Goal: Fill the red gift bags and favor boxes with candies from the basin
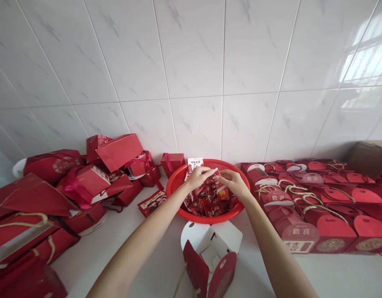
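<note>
My left hand (197, 178) and my right hand (235, 183) meet above a red plastic basket (171, 191). Between their fingertips is a small red candy packet (213, 175), pinched from both sides and partly hidden by the fingers. Many red-wrapped candies (211, 203) fill the basket beneath. A white-and-red printed card (194, 162) stands up at the basket's back rim, behind my left hand. In front of the basket, between my forearms, a red gift box (223, 273) stands with its flaps spread, showing its white inside.
Red gift boxes (121, 151), some with ribbons or rope handles, are heaped at the left. Rows of closed red boxes (335, 234) with rope handles line the right side. A brown carton (369, 159) is at the far right. A tiled wall (197, 74) rises behind the white tabletop.
</note>
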